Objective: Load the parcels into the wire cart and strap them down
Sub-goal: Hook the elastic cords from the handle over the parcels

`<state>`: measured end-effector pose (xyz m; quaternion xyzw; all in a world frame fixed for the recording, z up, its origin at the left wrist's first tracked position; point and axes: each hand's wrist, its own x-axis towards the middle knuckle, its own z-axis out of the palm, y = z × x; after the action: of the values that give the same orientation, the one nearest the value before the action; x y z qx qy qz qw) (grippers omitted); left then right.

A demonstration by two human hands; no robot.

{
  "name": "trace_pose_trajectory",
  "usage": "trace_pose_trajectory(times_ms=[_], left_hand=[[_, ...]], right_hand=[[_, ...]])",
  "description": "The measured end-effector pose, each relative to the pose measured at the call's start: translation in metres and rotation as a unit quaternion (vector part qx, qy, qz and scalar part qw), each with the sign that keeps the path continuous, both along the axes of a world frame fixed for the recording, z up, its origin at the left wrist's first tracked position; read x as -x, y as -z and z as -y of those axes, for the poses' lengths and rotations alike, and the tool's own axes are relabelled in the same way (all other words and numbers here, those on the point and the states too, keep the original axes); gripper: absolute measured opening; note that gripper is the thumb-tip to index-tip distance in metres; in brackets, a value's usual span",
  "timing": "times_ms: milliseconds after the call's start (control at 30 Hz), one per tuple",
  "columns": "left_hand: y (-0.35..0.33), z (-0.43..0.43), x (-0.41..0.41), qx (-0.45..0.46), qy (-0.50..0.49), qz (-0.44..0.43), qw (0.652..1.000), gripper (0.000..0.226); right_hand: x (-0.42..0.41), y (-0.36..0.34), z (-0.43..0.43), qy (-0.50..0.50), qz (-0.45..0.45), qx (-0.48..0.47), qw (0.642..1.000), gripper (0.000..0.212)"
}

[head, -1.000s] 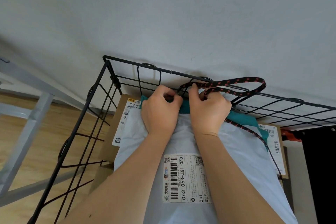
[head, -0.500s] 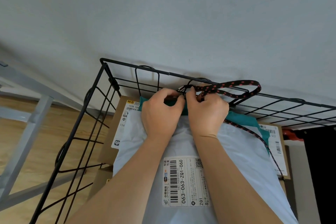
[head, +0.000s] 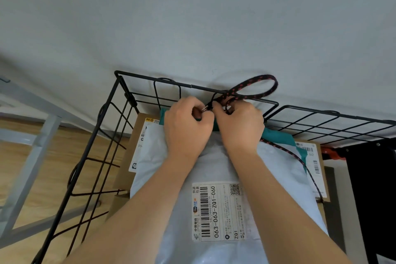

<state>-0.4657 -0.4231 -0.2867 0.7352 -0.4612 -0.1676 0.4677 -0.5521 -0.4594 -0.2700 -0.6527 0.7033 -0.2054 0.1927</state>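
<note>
A black wire cart (head: 120, 126) holds stacked parcels: a white poly mailer (head: 278, 180) with a barcode label on top, a teal bag (head: 276, 136) under it, and brown cardboard boxes (head: 137, 135) beneath. A black bungee cord with red flecks (head: 252, 85) loops above the cart's far rim and trails down the right side of the mailer. My left hand (head: 186, 126) pinches a small metal hook at the cord's end near the far rim. My right hand (head: 240, 124) grips the cord right beside it, fingertips almost touching the left hand's.
A white wall rises just behind the cart. A grey metal frame (head: 36, 152) stands on the wooden floor (head: 64, 156) to the left. A dark piece of furniture (head: 372, 188) with an orange item (head: 332, 153) sits at the right.
Both hands stayed at the far rim and drew closer together around the hook. The cord's loop rose and swung further above the rim.
</note>
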Motion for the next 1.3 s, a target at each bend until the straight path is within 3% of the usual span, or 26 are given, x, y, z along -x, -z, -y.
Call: trace_pose_trajectory(times_ms=[133, 367, 633, 800, 933, 1000, 1100, 1233, 1300], left_hand=[[-0.029, -0.002, -0.005, -0.052, 0.020, 0.040, 0.998, 0.002], [-0.040, -0.046, 0.026, -0.083, 0.019, 0.164, 0.983, 0.024], [-0.068, -0.107, 0.058, -0.140, 0.001, 0.047, 0.989, 0.020], [-0.055, -0.141, 0.055, -0.269, 0.070, 0.135, 0.951, 0.023], [-0.056, -0.132, 0.041, -0.342, 0.073, 0.150, 0.925, 0.032], [-0.060, -0.127, 0.043, -0.351, 0.075, 0.151, 0.921, 0.029], [-0.078, -0.128, 0.052, -0.337, 0.066, 0.139, 0.929, 0.023], [-0.109, -0.134, 0.063, -0.279, 0.056, 0.058, 0.957, 0.037], [-0.117, -0.147, 0.069, -0.286, 0.091, 0.019, 0.954, 0.039]], right_hand=[[0.012, -0.033, -0.001, -0.038, -0.067, -0.070, 0.995, 0.017], [0.032, -0.066, -0.019, -0.047, -0.174, -0.070, 0.981, 0.016], [0.059, -0.103, -0.034, -0.049, -0.196, -0.068, 0.977, 0.023], [0.074, -0.122, -0.045, -0.073, -0.200, -0.097, 0.972, 0.027], [0.085, -0.137, -0.051, -0.091, -0.204, -0.109, 0.969, 0.018], [0.092, -0.147, -0.055, -0.097, -0.204, -0.110, 0.968, 0.006], [0.108, -0.171, -0.065, -0.082, -0.216, -0.101, 0.968, 0.010], [0.122, -0.195, -0.074, -0.053, -0.233, -0.072, 0.968, 0.010], [0.120, -0.204, -0.081, -0.054, -0.228, -0.077, 0.969, 0.008]])
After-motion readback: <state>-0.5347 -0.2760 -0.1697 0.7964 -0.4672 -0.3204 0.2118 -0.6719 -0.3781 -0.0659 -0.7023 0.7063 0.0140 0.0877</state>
